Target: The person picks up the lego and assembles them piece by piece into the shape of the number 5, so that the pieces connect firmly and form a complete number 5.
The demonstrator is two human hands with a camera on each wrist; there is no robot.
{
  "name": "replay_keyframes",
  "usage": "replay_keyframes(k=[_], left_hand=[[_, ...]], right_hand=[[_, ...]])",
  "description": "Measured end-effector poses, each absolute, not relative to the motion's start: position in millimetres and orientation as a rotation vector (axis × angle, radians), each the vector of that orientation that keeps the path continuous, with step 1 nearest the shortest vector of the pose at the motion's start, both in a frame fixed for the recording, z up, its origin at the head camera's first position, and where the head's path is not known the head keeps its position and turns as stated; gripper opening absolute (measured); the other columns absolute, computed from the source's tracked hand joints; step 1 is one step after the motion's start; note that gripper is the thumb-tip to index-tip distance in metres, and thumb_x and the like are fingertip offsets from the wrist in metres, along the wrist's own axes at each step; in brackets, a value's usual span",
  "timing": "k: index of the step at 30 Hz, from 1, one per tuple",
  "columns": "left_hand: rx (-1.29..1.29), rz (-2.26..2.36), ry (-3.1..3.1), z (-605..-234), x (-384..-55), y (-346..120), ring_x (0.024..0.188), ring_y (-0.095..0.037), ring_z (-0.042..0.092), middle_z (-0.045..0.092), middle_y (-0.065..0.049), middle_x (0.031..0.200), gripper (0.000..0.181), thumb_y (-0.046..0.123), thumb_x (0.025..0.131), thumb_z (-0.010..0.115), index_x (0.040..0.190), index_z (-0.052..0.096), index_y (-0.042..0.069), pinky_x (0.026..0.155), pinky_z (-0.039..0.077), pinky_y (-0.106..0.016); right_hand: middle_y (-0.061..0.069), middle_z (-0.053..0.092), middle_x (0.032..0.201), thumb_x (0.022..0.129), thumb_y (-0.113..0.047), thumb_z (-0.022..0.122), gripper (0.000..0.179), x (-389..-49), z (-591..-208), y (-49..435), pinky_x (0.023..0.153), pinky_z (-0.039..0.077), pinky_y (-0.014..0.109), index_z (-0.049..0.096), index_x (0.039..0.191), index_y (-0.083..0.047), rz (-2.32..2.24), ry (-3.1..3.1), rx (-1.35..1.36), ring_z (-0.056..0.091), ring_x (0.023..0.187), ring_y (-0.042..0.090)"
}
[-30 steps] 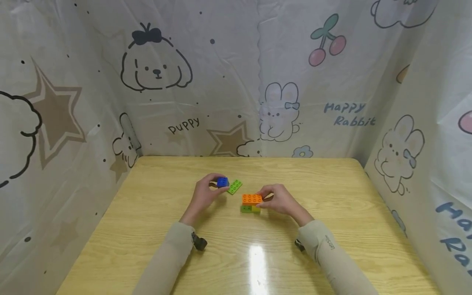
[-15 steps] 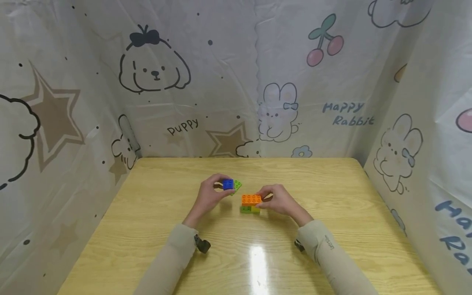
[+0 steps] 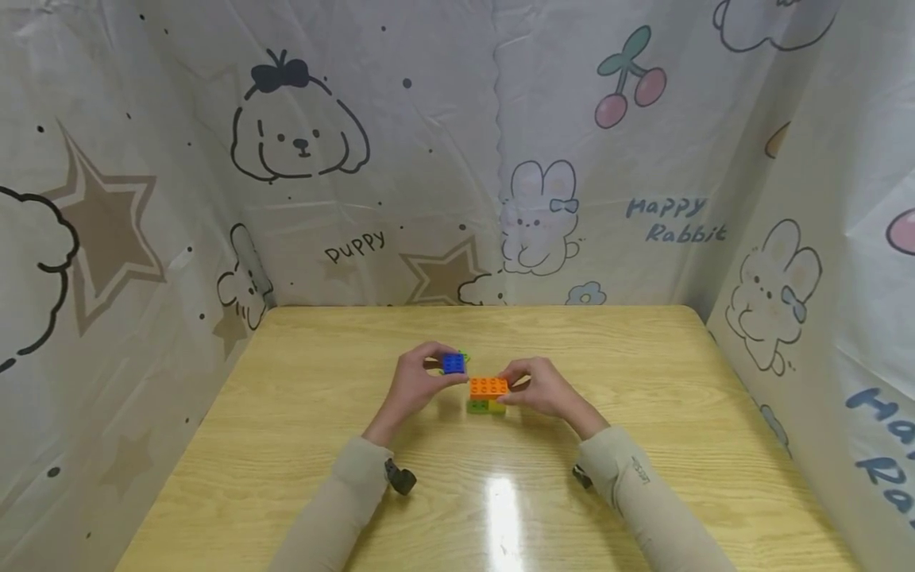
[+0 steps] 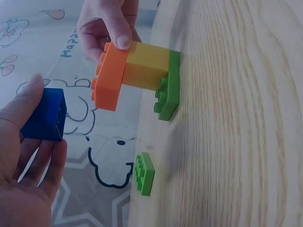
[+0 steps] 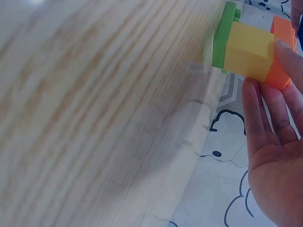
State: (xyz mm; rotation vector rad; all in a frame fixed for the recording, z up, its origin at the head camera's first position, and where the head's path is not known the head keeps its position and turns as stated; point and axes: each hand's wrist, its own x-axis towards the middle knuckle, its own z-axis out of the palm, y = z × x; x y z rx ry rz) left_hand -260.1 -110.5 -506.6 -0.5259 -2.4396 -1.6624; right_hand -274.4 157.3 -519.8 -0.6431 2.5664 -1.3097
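My left hand [image 3: 420, 377] pinches a blue toy brick [image 4: 49, 115] between thumb and fingers, held in the air just left of a small stack. In that stack an orange brick [image 3: 488, 387] lies on top of a yellow brick [image 4: 147, 66], which sits on a flat green brick [image 4: 169, 92] on the table. The orange brick juts out leftward over the green one, leaving a gap below. My right hand [image 3: 542, 387] grips the right end of the stack at the orange brick. A loose light green brick [image 4: 145, 174] lies behind, mostly covered by the blue brick in the head view.
The wooden table [image 3: 322, 492] carries the bricks near its middle. Cloth curtains with printed cartoons [image 3: 443, 143] stand along the back and both sides. A black wrist camera [image 3: 400, 478] is strapped at the left cuff.
My left hand has carried the blue brick rightward and slightly nearer, close to the orange brick's left end, passing in front of the loose green brick. The right hand stays put.
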Motion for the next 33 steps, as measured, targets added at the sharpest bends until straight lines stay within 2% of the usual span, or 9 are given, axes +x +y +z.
replay_keyframes(k=[5,12,18,25,33], left_hand=[[-0.554,-1.682,-2.456,-507,-260,-105,0.102,-0.025,0.066,0.072,-0.005,0.114,0.034,0.020,0.082,0.090,0.112,0.075,0.014,0.095,0.058,-0.057],[-0.587,-1.644,-2.473,-507,-260,-96,0.099,-0.018,0.067,0.073,-0.001,0.110,0.030,0.020,0.083,0.089,0.110,0.075,0.014,0.092,0.061,-0.047],[-0.596,-1.673,-2.473,-508,-260,-87,0.096,-0.021,0.068,0.072,-0.003,0.105,0.031,0.020,0.082,0.090,0.108,0.076,0.014,0.092,0.060,-0.053],[-0.563,-1.675,-2.502,-510,-258,-79,0.096,-0.024,0.070,0.071,-0.005,0.106,0.031,0.019,0.082,0.090,0.110,0.076,0.014,0.090,0.061,-0.051],[-0.603,-1.632,-2.531,-516,-258,-78,0.097,-0.021,0.071,0.072,-0.003,0.109,0.033,0.025,0.082,0.089,0.110,0.075,0.014,0.090,0.062,-0.046]], right_hand=[[0.004,0.074,0.102,0.083,-0.011,0.088,0.027,-275,-518,158,0.085,0.063,0.030,0.078,0.108,-0.008,-1.308,2.565,-0.632,0.069,0.096,0.019],[0.001,0.073,0.101,0.084,-0.012,0.087,0.025,-278,-516,159,0.086,0.063,0.032,0.078,0.107,-0.012,-1.279,2.577,-0.632,0.069,0.096,0.017],[0.000,0.073,0.100,0.085,-0.012,0.086,0.023,-279,-515,159,0.088,0.063,0.033,0.078,0.107,-0.013,-1.265,2.580,-0.637,0.069,0.096,0.018],[0.000,0.074,0.098,0.086,-0.014,0.086,0.021,-277,-516,160,0.088,0.063,0.035,0.079,0.105,-0.014,-1.280,2.570,-0.636,0.069,0.095,0.018],[-0.001,0.073,0.098,0.086,-0.014,0.086,0.019,-274,-519,158,0.087,0.063,0.034,0.079,0.104,-0.015,-1.307,2.559,-0.631,0.069,0.095,0.017]])
